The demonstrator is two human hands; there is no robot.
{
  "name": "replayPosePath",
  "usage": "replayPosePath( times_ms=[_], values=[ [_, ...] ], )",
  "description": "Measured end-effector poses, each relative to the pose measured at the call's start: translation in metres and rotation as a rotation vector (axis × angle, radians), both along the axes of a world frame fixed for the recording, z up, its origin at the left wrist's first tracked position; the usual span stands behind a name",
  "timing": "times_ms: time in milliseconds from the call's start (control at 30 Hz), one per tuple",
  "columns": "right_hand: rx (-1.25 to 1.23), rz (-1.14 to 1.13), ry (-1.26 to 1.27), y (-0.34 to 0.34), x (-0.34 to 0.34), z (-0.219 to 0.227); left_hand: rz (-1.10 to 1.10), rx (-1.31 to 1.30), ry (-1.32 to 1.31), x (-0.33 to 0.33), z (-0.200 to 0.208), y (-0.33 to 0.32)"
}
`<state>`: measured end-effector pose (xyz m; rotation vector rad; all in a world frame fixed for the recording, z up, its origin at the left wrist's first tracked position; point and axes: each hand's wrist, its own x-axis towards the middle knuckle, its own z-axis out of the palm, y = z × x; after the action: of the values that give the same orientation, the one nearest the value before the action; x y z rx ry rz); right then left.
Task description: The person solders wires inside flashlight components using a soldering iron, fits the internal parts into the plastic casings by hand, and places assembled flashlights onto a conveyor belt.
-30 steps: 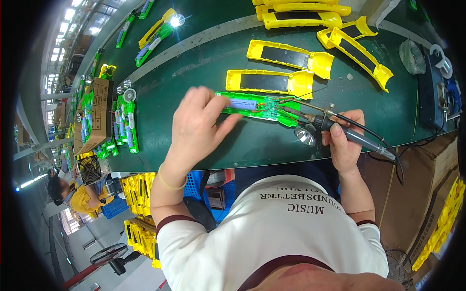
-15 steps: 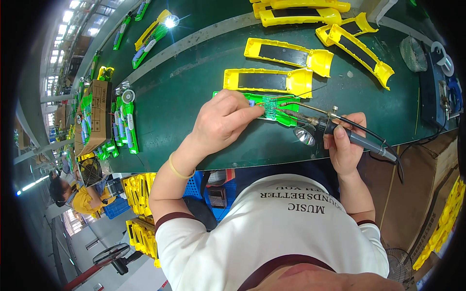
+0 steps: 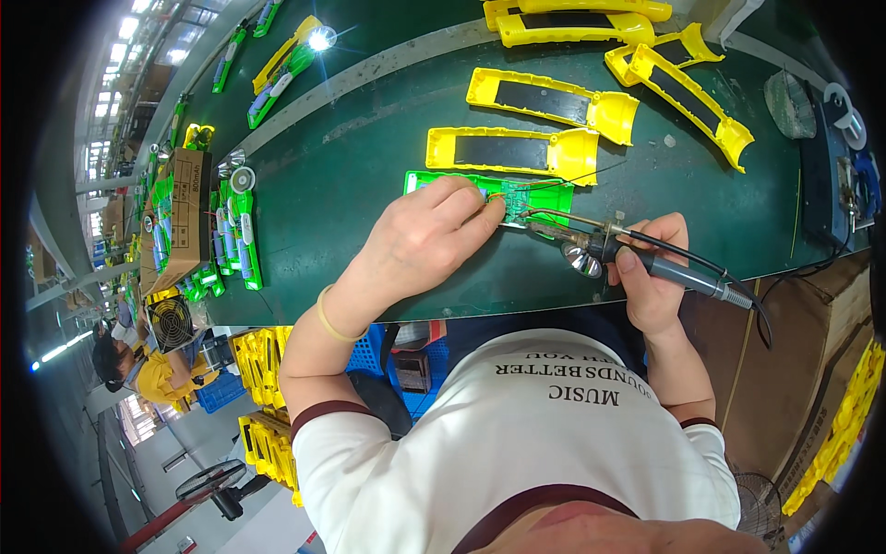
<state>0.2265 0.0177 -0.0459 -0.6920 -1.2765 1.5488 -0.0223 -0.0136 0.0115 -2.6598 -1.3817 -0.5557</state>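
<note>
My left hand (image 3: 438,233) rests over the left part of a green flashlight housing (image 3: 420,179). Its fingers are pinched beside a green circuit board (image 3: 519,196) with thin red and black wires; what the fingertips hold is hidden. In my right hand (image 3: 651,282) is a soldering iron (image 3: 688,275) with a thin metal solder-feed tube (image 3: 577,219) along it. The iron points left, its tip at or close to the board's lower edge; contact cannot be made out. A silver lamp reflector (image 3: 583,262) sits just below the iron's metal shaft.
Behind the housing lie yellow casing halves (image 3: 572,152) with black panels. At left stand a cardboard box (image 3: 191,208) and several green assemblies (image 3: 245,235). A lit flashlight (image 3: 320,39) lies far left. A blue soldering station (image 3: 831,175) is at right. Another person (image 3: 166,374) works at far left.
My right hand and the soldering iron have shifted slightly left, bringing the tip lower on the board. The reflector is now partly behind the iron. My left hand has barely moved.
</note>
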Motion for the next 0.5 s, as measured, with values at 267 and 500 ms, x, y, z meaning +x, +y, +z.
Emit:
replayPosePath(
  times_ms=[267, 500],
  values=[
    [-0.033, 0.007, -0.077, -0.0013, -0.001, 0.0039, 0.009, -0.024, 0.1, 0.0018, 0.005, -0.0045],
    [-0.07, -0.063, 0.079, -0.0002, -0.0014, 0.0054, -0.041, 0.023, 0.016, -0.002, 0.0022, -0.002]
  ],
)
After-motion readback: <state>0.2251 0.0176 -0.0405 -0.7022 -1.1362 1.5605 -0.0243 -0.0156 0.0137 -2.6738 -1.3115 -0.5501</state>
